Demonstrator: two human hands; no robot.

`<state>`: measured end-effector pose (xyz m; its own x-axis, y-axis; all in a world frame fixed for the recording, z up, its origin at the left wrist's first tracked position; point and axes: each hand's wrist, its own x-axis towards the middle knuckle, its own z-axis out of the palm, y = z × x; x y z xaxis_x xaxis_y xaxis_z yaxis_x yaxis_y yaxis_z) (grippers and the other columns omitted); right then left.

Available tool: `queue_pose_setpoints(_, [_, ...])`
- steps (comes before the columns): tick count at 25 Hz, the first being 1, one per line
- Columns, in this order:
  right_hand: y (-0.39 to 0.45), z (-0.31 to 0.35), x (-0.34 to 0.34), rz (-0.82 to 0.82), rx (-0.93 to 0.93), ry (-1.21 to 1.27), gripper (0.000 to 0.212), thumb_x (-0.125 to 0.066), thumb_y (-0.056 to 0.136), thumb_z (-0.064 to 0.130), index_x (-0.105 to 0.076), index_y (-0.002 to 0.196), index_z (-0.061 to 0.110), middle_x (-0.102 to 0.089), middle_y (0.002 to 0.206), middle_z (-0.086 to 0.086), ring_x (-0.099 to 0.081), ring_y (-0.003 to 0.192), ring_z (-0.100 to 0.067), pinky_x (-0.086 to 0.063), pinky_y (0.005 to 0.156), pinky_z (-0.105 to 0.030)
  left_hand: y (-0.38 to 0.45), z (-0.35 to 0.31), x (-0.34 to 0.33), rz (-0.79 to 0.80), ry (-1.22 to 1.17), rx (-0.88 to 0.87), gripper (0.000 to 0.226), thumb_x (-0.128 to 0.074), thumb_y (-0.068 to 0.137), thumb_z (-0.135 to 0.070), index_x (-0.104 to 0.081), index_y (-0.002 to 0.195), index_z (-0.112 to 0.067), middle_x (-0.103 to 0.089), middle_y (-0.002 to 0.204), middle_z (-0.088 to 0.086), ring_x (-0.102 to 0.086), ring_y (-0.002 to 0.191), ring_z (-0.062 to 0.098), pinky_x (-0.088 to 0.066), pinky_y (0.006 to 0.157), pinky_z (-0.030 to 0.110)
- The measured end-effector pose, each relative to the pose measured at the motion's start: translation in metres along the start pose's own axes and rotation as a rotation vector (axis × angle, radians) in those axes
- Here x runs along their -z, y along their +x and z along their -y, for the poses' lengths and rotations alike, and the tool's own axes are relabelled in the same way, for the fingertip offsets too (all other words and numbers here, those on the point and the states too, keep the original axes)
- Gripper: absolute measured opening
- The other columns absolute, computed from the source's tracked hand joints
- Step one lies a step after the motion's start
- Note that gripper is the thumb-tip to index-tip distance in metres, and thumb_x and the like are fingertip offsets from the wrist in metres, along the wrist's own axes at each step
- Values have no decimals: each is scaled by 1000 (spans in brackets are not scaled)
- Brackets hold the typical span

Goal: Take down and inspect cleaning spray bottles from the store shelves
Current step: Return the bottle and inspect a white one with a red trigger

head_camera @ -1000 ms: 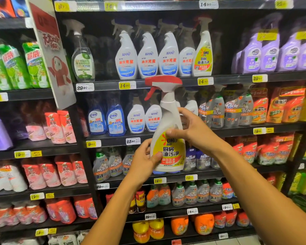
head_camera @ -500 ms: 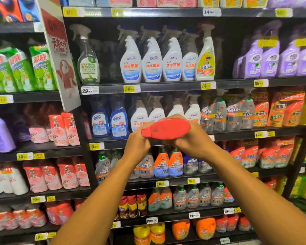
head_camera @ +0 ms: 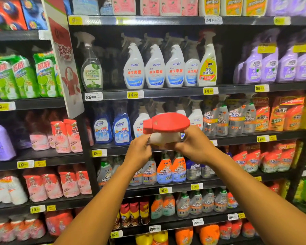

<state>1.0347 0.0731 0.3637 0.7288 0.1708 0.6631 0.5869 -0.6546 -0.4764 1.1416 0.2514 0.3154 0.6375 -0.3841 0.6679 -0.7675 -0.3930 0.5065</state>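
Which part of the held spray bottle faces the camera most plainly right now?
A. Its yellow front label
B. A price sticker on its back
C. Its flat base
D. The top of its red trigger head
D: the spray bottle is tipped toward the viewer between the left hand and right hand, so its red trigger head shows from above and the label is hidden.

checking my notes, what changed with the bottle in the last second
The spray bottle, upright with its yellow label facing the camera a second ago, is now tipped toward the viewer, red trigger top showing. Left hand and right hand still grip it; shelf stock unchanged.
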Motion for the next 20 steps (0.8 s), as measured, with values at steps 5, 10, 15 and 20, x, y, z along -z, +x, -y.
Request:
queue_pose_setpoints(5, [12,4,16,-61,-47,161,61,-84,73,24,-55,126,35,-67,116,11,-65,106,-10,-54,87,-32,7,-5,2,187,-391,73,48,-68,82,3,-64,103,-39,-71,101,-18,-65,98,2,-55,82,22])
queue_pose_setpoints(10, [29,-14,44,-126,-92,332,64,-78,83,11,-50,138,24,-69,120,10,-66,112,-13,-56,89,-30,36,-24,-5,302,-475,92,35,-72,84,-6,-64,103,-34,-73,99,-15,-68,97,3,-55,83,18])
queue_pose_setpoints(15, [52,-53,81,-184,-108,446,59,-75,83,13,-52,133,32,-71,118,11,-68,110,-11,-57,83,-26,76,-43,-36,304,-591,199,28,-71,85,-3,-67,105,-22,-77,99,-3,-73,93,16,-60,79,31])
queue_pose_setpoints(20, [69,-109,138,-188,-128,484,61,-76,76,30,-51,131,32,-74,110,4,-72,101,-14,-58,78,-26,132,-74,-89,250,-682,259,27,-70,85,1,-65,110,-8,-78,94,6,-74,80,16,-55,59,24])
